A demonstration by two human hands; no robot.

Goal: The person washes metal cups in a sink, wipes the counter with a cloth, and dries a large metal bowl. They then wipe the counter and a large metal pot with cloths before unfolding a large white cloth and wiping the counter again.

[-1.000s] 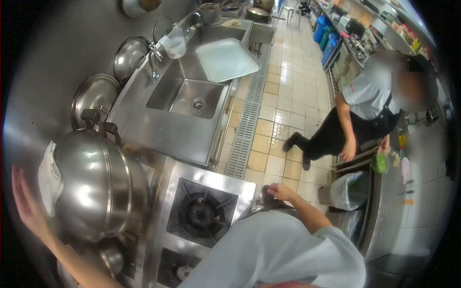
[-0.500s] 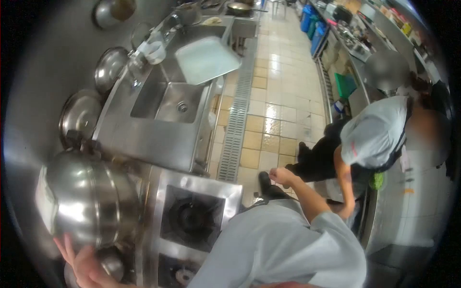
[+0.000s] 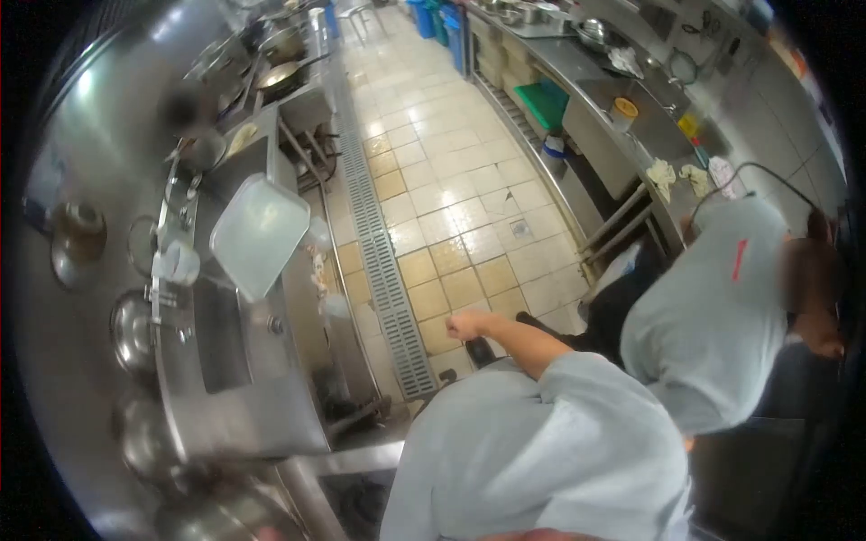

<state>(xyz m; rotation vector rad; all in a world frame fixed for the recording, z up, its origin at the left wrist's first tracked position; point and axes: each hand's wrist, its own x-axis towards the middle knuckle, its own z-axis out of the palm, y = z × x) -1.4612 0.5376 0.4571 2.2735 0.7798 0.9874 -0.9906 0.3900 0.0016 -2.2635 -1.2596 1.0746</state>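
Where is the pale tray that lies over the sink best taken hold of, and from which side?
Grip the tray by its raised rim on the edge facing the tiled floor, coming from that side. It is flat and wide, so only the rim gives purchase, and that edge seems to overhang the counter front, leaving finger room beneath. The right hand, in a fist, is nearest.

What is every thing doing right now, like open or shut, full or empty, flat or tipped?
right hand, fingers curled into a fist, held out over the floor.
tray, empty, lying flat on the sink counter, one corner past the edge.
sink, looks empty, though blurred.
wok, sitting on the far stove.
green crate, tucked under the counter.
co-worker, bent forward.
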